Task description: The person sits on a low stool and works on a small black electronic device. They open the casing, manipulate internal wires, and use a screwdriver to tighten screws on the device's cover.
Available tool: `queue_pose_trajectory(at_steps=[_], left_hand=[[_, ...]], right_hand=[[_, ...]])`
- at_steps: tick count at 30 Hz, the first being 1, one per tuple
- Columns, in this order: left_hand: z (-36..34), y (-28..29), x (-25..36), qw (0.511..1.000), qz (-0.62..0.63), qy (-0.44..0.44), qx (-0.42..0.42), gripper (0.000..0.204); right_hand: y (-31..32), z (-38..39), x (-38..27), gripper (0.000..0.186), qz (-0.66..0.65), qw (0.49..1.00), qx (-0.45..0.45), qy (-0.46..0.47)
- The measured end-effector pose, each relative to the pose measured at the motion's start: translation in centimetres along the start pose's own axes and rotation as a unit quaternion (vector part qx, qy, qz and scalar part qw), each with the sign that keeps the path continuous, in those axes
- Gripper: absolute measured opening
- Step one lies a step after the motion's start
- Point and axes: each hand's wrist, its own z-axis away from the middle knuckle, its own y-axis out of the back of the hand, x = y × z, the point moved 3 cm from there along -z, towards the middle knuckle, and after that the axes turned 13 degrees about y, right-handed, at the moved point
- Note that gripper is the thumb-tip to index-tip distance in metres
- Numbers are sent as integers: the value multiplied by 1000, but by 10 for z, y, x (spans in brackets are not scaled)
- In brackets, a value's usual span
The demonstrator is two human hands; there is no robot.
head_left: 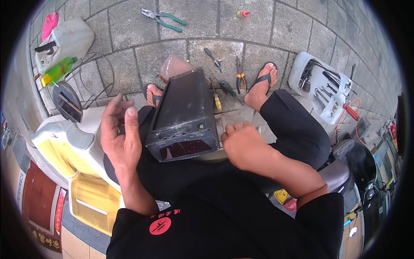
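Note:
A long black box-shaped case (pixel 181 103) with a dark reddish window at its near end lies tilted between my knees. My left hand (pixel 120 138) is raised beside its left side, thumb and fingers apart, holding nothing. To the right of the case's near end, my right hand (pixel 243 146) is closed with the knuckles up; whatever its fingers may hold is hidden. Just beyond that hand lie a screwdriver with a yellow handle (pixel 217 102) and one with a dark green handle (pixel 227 88). Orange-handled long-nose pliers (pixel 240 77) rest near my right foot.
Green-handled pliers (pixel 170 20) and a small red-capped bottle (pixel 243 14) lie on the far paving. A cut white plastic jug (pixel 299 64) holds several wrenches at right. At left are a white jug (pixel 79 36), a green bottle (pixel 60 70) and a yellow-and-white padded item (pixel 92 196).

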Motion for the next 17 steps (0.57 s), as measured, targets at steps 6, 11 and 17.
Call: queue_pose_trajectory(at_steps=[6,11,17], left_hand=[[1,-7,-12,998,23,63,22,41],[26,8,-43,965,225,124,48,42],[93,123,-34,844,394,338,133,48]], right_hand=[[-7,-26,1,30,-53,984,-168,-33],[-57,-10,26,42,-140,974,-58,-168],[48,143,-17,52,-256,853,365,-271]])
